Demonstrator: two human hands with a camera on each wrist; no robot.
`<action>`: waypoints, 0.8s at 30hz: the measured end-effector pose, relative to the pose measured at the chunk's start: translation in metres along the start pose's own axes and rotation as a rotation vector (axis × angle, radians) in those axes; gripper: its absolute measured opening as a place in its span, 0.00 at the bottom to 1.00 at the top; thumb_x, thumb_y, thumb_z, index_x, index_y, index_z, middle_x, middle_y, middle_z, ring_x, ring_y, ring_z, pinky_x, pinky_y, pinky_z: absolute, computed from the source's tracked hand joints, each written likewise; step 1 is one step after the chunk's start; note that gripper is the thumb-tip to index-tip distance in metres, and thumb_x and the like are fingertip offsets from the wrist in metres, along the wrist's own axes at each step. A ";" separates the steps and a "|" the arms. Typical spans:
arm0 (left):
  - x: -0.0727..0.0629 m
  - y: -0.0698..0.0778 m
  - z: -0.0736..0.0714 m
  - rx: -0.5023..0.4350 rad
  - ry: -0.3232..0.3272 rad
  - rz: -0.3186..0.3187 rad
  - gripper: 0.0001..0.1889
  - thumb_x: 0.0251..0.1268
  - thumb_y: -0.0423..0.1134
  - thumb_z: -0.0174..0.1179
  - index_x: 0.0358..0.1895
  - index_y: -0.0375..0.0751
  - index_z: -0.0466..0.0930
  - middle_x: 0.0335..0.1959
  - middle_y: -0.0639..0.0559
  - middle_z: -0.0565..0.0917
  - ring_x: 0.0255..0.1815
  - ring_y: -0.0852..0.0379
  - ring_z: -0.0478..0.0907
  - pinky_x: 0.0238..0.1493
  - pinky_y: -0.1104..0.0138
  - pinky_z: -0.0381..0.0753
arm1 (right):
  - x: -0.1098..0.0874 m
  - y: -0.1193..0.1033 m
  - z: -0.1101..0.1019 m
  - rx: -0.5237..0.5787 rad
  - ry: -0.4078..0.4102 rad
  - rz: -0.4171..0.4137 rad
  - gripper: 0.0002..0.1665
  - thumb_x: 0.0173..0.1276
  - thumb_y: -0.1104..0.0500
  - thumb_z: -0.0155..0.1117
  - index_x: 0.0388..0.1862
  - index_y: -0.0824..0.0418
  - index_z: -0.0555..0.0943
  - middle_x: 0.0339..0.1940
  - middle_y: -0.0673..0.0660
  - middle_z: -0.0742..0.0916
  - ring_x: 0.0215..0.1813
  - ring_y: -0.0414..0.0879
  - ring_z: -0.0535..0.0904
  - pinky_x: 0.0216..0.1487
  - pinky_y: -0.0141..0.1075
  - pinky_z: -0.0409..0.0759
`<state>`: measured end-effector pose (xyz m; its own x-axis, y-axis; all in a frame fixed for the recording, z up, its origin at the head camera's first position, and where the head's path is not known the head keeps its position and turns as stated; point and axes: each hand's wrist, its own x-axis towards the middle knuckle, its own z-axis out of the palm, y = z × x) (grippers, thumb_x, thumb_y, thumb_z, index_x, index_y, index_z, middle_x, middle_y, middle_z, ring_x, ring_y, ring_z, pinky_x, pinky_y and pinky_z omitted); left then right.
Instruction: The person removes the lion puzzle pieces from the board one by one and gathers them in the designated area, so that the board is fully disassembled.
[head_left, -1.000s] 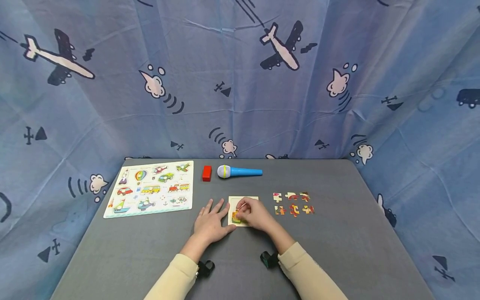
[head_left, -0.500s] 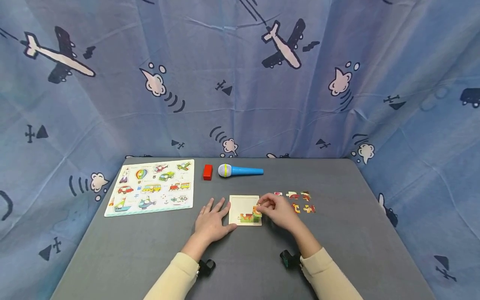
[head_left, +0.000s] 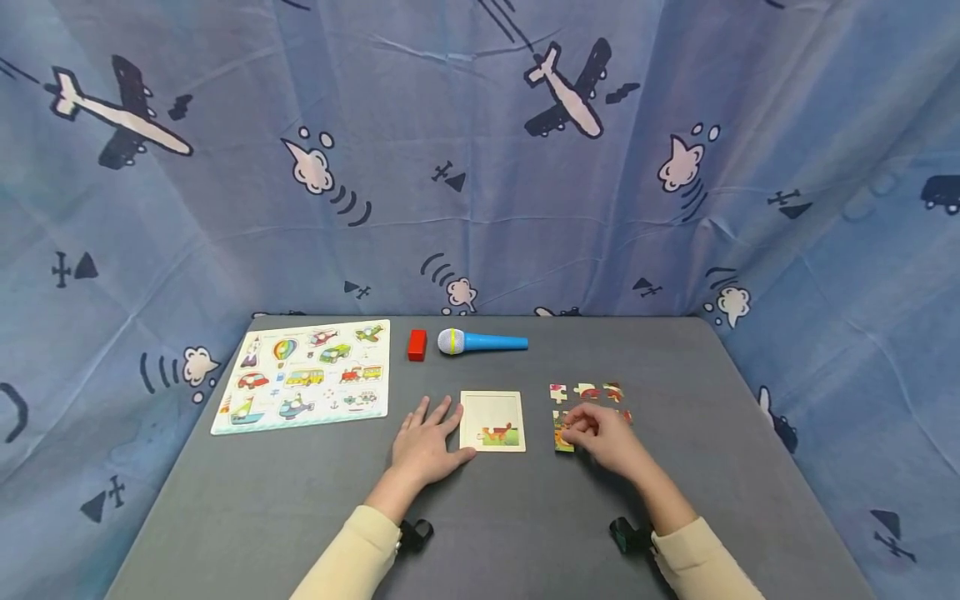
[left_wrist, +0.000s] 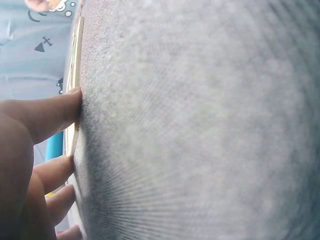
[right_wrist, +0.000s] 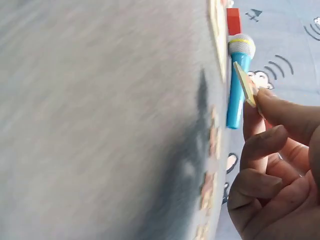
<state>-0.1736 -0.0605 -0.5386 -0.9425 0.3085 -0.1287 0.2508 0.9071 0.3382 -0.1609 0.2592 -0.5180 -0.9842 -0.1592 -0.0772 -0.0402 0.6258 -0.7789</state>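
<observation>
My left hand (head_left: 426,448) rests with its fingers spread on the table, thumb and fingers at the left and lower-left edge of a small cream puzzle tray (head_left: 487,408). Joined pieces (head_left: 499,436) in orange and green lie along the tray's bottom right. To the right of the tray, my right hand (head_left: 606,437) pinches a yellow and green puzzle piece (head_left: 562,443). In the right wrist view this puzzle piece (right_wrist: 245,85) stands tilted between thumb and finger, above the table. Loose pieces lie just behind the hand, such as a white and pink piece (head_left: 558,392); some are partly hidden.
At the back left lies a large picture board (head_left: 311,400) with vehicles. Behind the tray are a red block (head_left: 417,345) and a blue toy microphone (head_left: 491,342). A patterned curtain (head_left: 390,250) hangs behind the grey table (head_left: 300,492).
My right hand has moved right from over the tray to the loose pieces, carrying the puzzle piece. The left hand has stayed at the tray's edge.
</observation>
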 end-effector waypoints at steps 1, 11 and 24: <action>0.000 0.000 0.000 0.001 0.000 -0.001 0.42 0.62 0.68 0.60 0.77 0.55 0.65 0.80 0.52 0.61 0.83 0.39 0.49 0.78 0.44 0.55 | -0.001 0.002 -0.001 -0.006 -0.005 0.008 0.10 0.66 0.59 0.72 0.43 0.61 0.84 0.31 0.50 0.87 0.28 0.42 0.77 0.28 0.32 0.75; 0.003 0.001 0.003 0.004 -0.004 0.002 0.42 0.62 0.68 0.60 0.77 0.56 0.65 0.81 0.52 0.61 0.83 0.39 0.49 0.78 0.44 0.55 | -0.003 0.011 0.005 -0.166 0.030 0.000 0.08 0.64 0.59 0.74 0.39 0.59 0.84 0.28 0.47 0.86 0.29 0.37 0.78 0.33 0.32 0.76; 0.000 0.000 0.002 -0.006 -0.007 -0.016 0.42 0.62 0.68 0.60 0.78 0.56 0.65 0.81 0.53 0.60 0.83 0.40 0.48 0.79 0.44 0.54 | 0.001 -0.010 0.001 -0.198 0.071 -0.046 0.07 0.64 0.58 0.74 0.38 0.58 0.84 0.29 0.47 0.85 0.30 0.40 0.76 0.31 0.32 0.74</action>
<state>-0.1734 -0.0598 -0.5406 -0.9449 0.2959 -0.1402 0.2344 0.9102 0.3413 -0.1614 0.2519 -0.5106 -0.9900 -0.1413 0.0046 -0.1113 0.7583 -0.6423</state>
